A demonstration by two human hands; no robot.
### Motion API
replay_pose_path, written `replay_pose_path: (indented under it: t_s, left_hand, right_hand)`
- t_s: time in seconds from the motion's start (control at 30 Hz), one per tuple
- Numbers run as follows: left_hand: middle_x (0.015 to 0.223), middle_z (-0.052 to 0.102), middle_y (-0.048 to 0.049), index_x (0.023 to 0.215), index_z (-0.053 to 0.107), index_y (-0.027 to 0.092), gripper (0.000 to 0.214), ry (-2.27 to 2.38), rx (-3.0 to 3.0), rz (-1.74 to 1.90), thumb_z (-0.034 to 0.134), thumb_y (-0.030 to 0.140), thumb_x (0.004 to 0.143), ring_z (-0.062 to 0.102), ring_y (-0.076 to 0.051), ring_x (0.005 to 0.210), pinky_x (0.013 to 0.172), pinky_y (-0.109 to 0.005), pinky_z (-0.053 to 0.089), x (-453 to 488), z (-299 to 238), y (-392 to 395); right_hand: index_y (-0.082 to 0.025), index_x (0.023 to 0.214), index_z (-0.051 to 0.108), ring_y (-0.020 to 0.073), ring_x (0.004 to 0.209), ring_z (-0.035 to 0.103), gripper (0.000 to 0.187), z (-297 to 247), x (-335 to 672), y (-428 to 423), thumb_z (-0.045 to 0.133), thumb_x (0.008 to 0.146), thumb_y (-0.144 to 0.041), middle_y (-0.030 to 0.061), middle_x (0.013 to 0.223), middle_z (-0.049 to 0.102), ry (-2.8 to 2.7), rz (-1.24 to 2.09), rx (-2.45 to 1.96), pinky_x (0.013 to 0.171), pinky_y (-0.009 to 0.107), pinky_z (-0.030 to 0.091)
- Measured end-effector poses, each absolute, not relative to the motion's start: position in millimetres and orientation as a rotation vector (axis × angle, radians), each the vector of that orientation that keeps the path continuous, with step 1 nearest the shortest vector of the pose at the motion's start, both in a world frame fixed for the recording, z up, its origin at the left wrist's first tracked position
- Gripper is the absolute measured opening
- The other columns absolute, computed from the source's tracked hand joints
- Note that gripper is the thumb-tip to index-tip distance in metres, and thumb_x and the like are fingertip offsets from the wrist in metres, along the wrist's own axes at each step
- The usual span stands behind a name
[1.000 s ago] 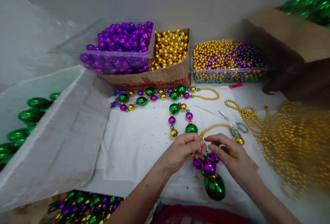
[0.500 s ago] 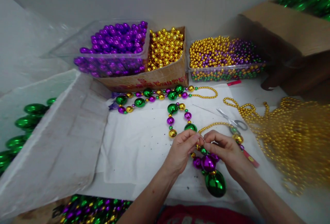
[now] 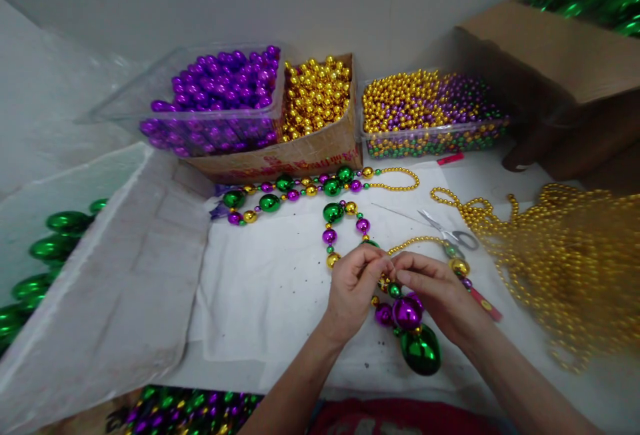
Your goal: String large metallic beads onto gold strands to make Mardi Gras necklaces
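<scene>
My left hand [image 3: 356, 283] is closed in a pinch, and my right hand [image 3: 430, 288] pinches close beside it, fingertips nearly touching. Between them is the thread of a bead necklace [image 3: 407, 313], only a trace of which shows. Just below the fingers hang green, gold and purple beads, with a large green bead [image 3: 421, 349] lowest. The necklace runs up on the left past a purple bead [image 3: 329, 236] to a green bead [image 3: 333, 212]. A strand of small gold beads [image 3: 417, 240] curves behind my right hand, towards a gold bead [image 3: 459, 267].
Scissors [image 3: 450, 231] and a long needle [image 3: 395, 211] lie beyond my hands. Another necklace [image 3: 270, 203] rests behind. Bins of purple beads [image 3: 225, 81], gold beads [image 3: 317, 95] and mixed small beads [image 3: 430, 105] line the wall. Gold bead strands [image 3: 575, 268] pile up right.
My fingertips have drawn closer together over the thread, and the small loop of it that showed between them is now mostly hidden. The camera view has shifted slightly.
</scene>
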State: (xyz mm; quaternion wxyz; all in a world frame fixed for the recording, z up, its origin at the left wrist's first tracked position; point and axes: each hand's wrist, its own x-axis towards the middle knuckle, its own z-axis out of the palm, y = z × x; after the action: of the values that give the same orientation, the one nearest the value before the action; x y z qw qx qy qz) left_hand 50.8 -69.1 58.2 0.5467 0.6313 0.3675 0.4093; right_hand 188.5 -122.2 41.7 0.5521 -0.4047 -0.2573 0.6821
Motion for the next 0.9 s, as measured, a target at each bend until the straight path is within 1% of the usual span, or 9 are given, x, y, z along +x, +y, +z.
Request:
replay_pose_path:
  t_s: [0.17, 0.3, 0.4, 0.5, 0.63, 0.73, 0.8, 0.9]
  left_hand:
    - [0.071, 0.062, -0.0012, 0.07, 0.062, 0.015, 0.017, 0.917, 1.47, 0.958, 0.056, 0.022, 0.084, 0.055, -0.011, 0.063, 0.06, -0.022, 0.043, 50, 58, -65]
    - [0.066, 0.062, -0.0005, 0.069, 0.063, 0.016, 0.015, 0.945, 1.461, 0.957, 0.058, 0.022, 0.082, 0.056, -0.012, 0.063, 0.06, -0.022, 0.043, 49, 61, -63]
    - [0.066, 0.063, -0.0009, 0.069, 0.063, 0.016, 0.015, 0.921, 1.463, 0.951, 0.058, 0.022, 0.082, 0.057, -0.013, 0.064, 0.061, -0.023, 0.043, 50, 63, -62]
    - [0.071, 0.063, -0.0019, 0.068, 0.062, 0.016, 0.016, 0.902, 1.488, 0.955, 0.057, 0.021, 0.082, 0.058, -0.014, 0.066, 0.063, -0.024, 0.045, 51, 63, -62]
    - [0.071, 0.063, -0.0022, 0.068, 0.062, 0.016, 0.017, 0.898, 1.527, 0.974, 0.056, 0.02, 0.083, 0.058, -0.015, 0.069, 0.067, -0.025, 0.045, 52, 61, -63]
    - [0.074, 0.063, -0.0023, 0.069, 0.063, 0.016, 0.016, 0.909, 1.534, 1.009, 0.056, 0.019, 0.083, 0.059, -0.015, 0.071, 0.068, -0.025, 0.045, 52, 61, -64]
    - [0.075, 0.064, -0.0019, 0.069, 0.063, 0.016, 0.015, 0.91, 1.523, 1.029, 0.056, 0.018, 0.083, 0.059, -0.014, 0.072, 0.068, -0.024, 0.045, 52, 61, -65]
    - [0.074, 0.064, -0.0016, 0.069, 0.063, 0.017, 0.015, 0.936, 1.491, 1.053, 0.057, 0.019, 0.083, 0.058, -0.014, 0.071, 0.068, -0.024, 0.045, 52, 60, -66]
  right_hand:
    - [-0.017, 0.076, 0.066, 0.0117, 0.068, 0.053, 0.013, 48, 184, -118, 0.072, 0.075, -0.028, 0.0006, 0.075, 0.063, -0.462, 1.678, -0.881, 0.063, 0.023, 0.038]
    - [-0.019, 0.079, 0.061, 0.0122, 0.065, 0.057, 0.018, 47, 184, -114, 0.075, 0.072, -0.029, -0.0002, 0.072, 0.066, -0.373, 1.747, -0.834, 0.06, 0.023, 0.041]
    - [-0.02, 0.088, 0.065, 0.011, 0.064, 0.058, 0.024, 42, 184, -111, 0.078, 0.068, -0.023, -0.0013, 0.074, 0.066, -0.354, 1.805, -0.839, 0.06, 0.022, 0.042]
    - [-0.019, 0.091, 0.069, 0.0103, 0.066, 0.057, 0.028, 39, 182, -108, 0.079, 0.064, -0.02, -0.0014, 0.077, 0.065, -0.404, 1.811, -0.849, 0.061, 0.022, 0.042]
    - [-0.02, 0.084, 0.07, 0.011, 0.066, 0.055, 0.026, 43, 173, -105, 0.081, 0.061, -0.022, -0.0024, 0.077, 0.064, -0.467, 1.637, -0.978, 0.061, 0.023, 0.041]
    - [-0.02, 0.076, 0.068, 0.0122, 0.065, 0.054, 0.023, 47, 165, -102, 0.082, 0.059, -0.027, -0.0035, 0.071, 0.063, -0.513, 1.498, -1.017, 0.062, 0.025, 0.041]
    - [-0.019, 0.071, 0.067, 0.0116, 0.06, 0.051, 0.023, 47, 161, -101, 0.083, 0.058, -0.03, -0.0043, 0.064, 0.06, -0.479, 1.454, -1.027, 0.058, 0.024, 0.039]
    - [-0.019, 0.065, 0.065, 0.0104, 0.054, 0.046, 0.023, 44, 158, -100, 0.082, 0.059, -0.033, -0.0044, 0.057, 0.057, -0.433, 1.427, -1.049, 0.052, 0.024, 0.033]
